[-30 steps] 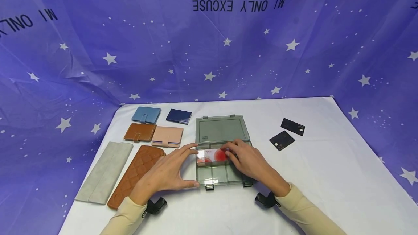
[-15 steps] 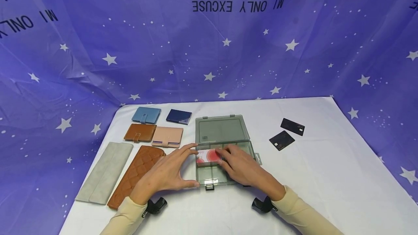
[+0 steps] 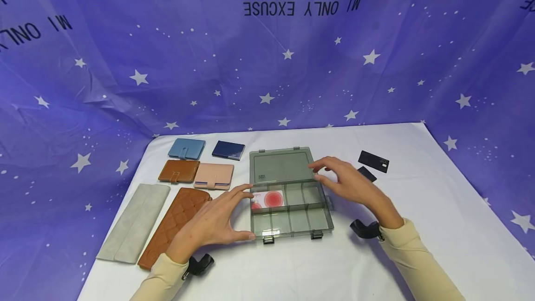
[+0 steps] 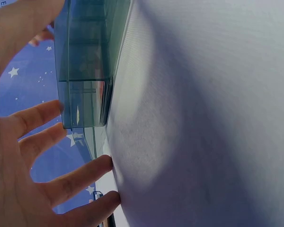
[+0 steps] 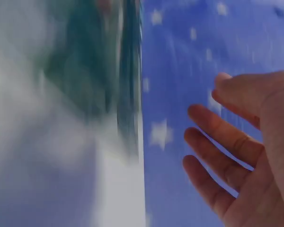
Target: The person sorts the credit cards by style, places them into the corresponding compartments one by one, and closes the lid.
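Observation:
A translucent grey-green compartment box lies on the table, its lid folded back. In its back-left compartments is a white card with a red circle. My left hand is spread along the box's left side, the thumb at the front corner and fingertips at the back. In the left wrist view, two fingertips touch the box wall and the fingers are fairly straight. My right hand hovers over the box's right side near the lid, fingers loosely bent, holding nothing.
Two black cards lie to the right, one partly behind my right hand. On the left are a blue wallet, a navy card holder, a brown wallet, a pink wallet, a grey long wallet and a quilted brown wallet.
The red-circled card has shifted left in the box, and my right hand has let go of it, rising away to the right. My left hand has stayed put.

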Available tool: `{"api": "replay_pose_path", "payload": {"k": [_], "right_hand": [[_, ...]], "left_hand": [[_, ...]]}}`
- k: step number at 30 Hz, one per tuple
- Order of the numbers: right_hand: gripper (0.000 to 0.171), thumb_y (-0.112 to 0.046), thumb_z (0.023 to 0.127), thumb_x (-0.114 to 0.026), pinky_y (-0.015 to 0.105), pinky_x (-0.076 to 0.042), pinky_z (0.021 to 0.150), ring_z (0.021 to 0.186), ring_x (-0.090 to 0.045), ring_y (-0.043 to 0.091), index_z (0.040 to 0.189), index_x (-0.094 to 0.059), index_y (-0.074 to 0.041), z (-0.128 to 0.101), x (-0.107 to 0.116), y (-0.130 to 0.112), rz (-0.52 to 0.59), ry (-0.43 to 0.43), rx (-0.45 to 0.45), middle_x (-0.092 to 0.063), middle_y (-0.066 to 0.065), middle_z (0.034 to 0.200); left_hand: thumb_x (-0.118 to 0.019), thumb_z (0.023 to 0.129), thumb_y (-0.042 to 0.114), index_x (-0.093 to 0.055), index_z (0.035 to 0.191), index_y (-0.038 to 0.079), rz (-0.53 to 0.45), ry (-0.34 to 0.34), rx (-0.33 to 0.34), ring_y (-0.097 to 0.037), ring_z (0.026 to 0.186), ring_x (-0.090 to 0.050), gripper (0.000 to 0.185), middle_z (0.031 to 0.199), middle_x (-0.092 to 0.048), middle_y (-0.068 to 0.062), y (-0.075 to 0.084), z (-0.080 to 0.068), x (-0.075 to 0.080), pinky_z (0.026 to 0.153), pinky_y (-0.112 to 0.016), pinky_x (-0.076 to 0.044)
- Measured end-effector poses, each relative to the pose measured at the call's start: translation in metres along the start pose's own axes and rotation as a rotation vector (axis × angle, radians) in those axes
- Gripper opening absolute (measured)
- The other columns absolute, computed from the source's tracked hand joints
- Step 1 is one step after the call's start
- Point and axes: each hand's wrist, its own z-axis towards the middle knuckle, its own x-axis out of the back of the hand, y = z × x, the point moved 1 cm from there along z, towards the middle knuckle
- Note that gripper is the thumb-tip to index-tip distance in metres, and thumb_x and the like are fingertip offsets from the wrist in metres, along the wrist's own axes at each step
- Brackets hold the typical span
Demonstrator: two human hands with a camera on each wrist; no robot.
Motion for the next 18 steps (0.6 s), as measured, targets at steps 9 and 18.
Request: {"api": "replay_pose_path", "payload": {"k": [9, 18], "right_hand": [[0.032, -0.009, 0.102, -0.075, 0.062, -0.052, 0.099, 0.12, -0.067, 0.043, 0.132, -0.07, -0.001, -0.039, 0.031, 0.096, -0.072, 0.05, -0.119, -0.075, 0.014, 0.123], [0.042, -0.018, 0.091, -0.088, 0.065, -0.043, 0.104, 0.124, -0.06, 0.049, 0.127, -0.074, -0.004, -0.065, 0.043, 0.123, -0.155, -0.024, -0.169, -0.07, 0.021, 0.129]], "left_hand": [[-0.082, 0.078, 0.077, -0.054, 0.154, 0.025, 0.005, -0.007, 0.017, -0.03, 0.145, -0.054, 0.096, 0.172, -0.038, 0.004, 0.0, 0.001, 0.0, 0.09, -0.056, -0.058], [-0.081, 0.079, 0.077, -0.055, 0.154, 0.023, 0.013, 0.003, -0.004, -0.031, 0.144, -0.055, 0.096, 0.172, -0.039, 0.001, 0.001, 0.0, -0.001, 0.09, -0.058, -0.058]]}}
